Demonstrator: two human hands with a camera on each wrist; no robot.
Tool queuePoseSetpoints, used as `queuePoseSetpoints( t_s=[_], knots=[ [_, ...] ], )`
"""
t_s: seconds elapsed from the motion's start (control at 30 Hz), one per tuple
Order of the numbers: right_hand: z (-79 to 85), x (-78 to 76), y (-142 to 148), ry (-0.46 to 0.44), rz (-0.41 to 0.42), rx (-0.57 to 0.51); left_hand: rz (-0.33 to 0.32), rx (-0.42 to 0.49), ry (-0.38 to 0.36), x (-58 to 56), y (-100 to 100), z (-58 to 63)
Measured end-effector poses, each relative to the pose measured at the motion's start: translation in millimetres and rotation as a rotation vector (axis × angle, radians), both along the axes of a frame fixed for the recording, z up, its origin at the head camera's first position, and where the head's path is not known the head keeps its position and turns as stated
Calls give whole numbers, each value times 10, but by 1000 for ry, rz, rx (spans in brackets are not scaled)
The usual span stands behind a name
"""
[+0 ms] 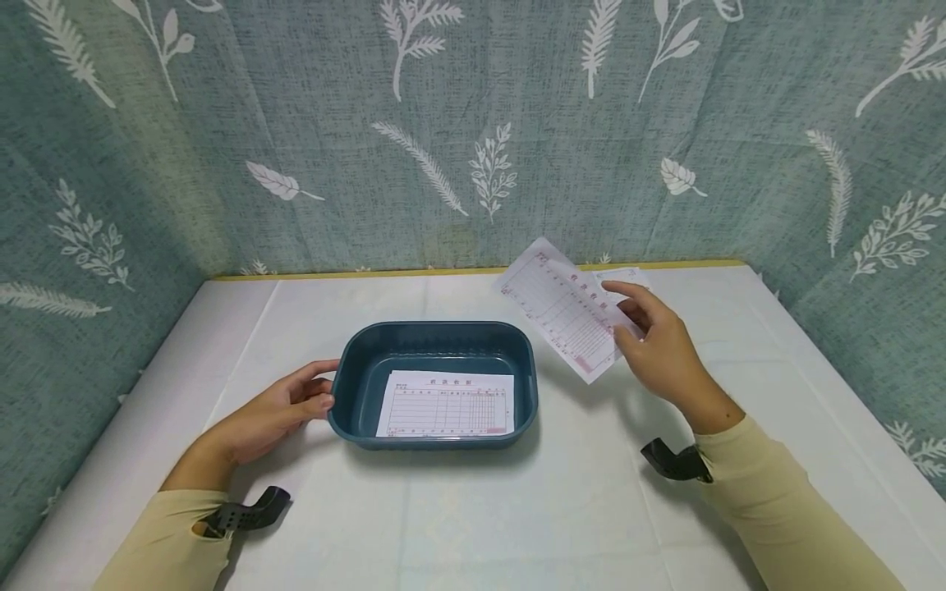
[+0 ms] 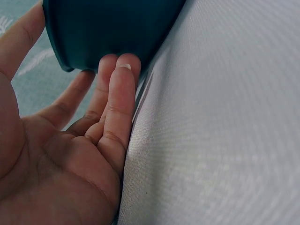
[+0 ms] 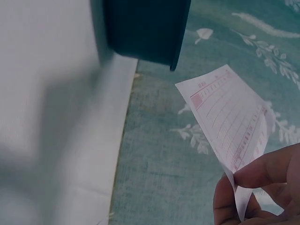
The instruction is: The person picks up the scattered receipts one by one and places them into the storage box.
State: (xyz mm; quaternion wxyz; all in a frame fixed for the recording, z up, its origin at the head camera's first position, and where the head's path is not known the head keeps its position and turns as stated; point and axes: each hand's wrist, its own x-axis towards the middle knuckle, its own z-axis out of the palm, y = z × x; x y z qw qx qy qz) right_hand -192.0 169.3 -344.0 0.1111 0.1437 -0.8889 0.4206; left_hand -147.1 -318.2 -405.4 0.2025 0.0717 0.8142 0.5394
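Observation:
A dark teal plastic basin (image 1: 432, 443) stands on the table with printed receipt slips (image 1: 447, 404) lying inside it. My left hand (image 1: 277, 410) is at its left end, thumb and fingertips against the outside of the wall and rim. In the left wrist view, the fingers (image 2: 121, 98) touch the basin's wall (image 2: 108, 28) close to the tablecloth. To the right of the basin, my right hand (image 1: 654, 349) pinches a single receipt slip (image 1: 562, 308) by its edge, between thumb and fingers. The slip hangs tilted above the table; the right wrist view shows its red-printed face (image 3: 229, 112).
More printed paper (image 1: 628, 277) lies near the table's back edge, partly hidden behind the right hand and slip. A white cloth covers the table (image 1: 517, 525). Leaf-patterned teal fabric (image 1: 332, 148) hangs behind and at both sides.

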Motion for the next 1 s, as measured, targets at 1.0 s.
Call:
queuePoseSetpoints(
  t_s=[1.0],
  knots=[
    [-158,144,-289,-7,139,-51,-11,-1,10,7,1,17]
  ],
)
